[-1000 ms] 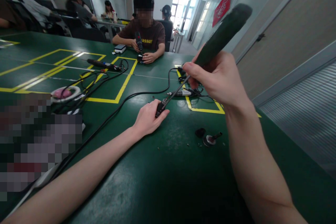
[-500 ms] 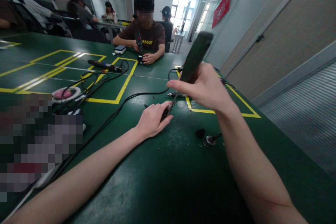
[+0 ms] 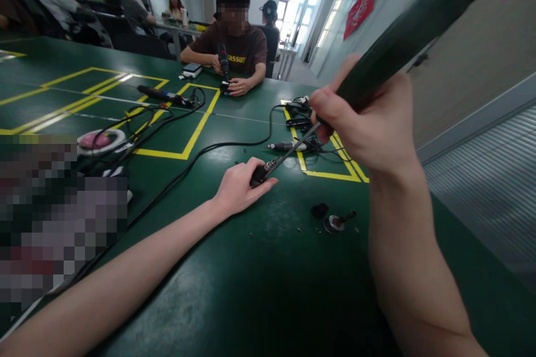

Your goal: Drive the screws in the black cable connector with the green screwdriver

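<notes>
Left hand (image 3: 238,188): I'm gripping a black part (image 3: 258,175) | Right hand (image 3: 372,120): I'm clasping a screwdriver (image 3: 393,44), shaft slanting down toward the part | Counter (image 3: 234,284): lying beneath

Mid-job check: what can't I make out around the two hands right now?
All in the head view:
Black part: partly hidden by the left hand.
Green-handled tool: right hand hides part of its handle; tip too small to tell whether it touches the black part.
Bits on the green table: too small to identify.
</notes>
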`<act>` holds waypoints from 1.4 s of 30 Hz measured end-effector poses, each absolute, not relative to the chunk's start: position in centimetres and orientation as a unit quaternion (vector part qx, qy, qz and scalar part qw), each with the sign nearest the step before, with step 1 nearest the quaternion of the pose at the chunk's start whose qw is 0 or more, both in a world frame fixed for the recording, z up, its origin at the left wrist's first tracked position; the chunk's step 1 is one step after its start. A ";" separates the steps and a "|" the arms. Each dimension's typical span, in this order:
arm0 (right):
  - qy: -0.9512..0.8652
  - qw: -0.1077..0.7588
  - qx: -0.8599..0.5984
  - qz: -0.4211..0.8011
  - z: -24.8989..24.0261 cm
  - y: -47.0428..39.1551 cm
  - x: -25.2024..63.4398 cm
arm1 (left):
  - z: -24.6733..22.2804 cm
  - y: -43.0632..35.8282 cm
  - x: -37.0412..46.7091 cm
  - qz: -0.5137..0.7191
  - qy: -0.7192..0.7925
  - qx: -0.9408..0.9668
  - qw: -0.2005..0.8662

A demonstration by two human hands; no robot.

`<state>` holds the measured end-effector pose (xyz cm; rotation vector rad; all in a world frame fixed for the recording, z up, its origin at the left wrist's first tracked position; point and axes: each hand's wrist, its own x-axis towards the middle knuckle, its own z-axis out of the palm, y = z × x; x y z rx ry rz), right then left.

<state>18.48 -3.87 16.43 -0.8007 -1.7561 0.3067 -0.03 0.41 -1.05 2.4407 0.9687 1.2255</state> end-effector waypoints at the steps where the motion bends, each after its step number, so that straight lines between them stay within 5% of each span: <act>1: -0.749 0.548 -0.344 0.139 16.4 -3.9 18.4 | -1.0 0.4 0.0 0.415 0.336 0.837 0.118; 21: -0.733 0.549 -0.331 0.226 15.6 -4.8 20.4 | -1.1 0.0 0.2 0.385 0.320 0.852 0.152; 38: -0.620 0.655 -0.377 0.209 10.2 -8.2 22.5 | 0.3 0.1 0.5 0.283 0.249 0.925 0.042; 42: -0.632 0.601 -0.417 0.255 10.6 -9.3 24.6 | 0.6 0.3 0.5 0.257 0.223 0.940 -0.007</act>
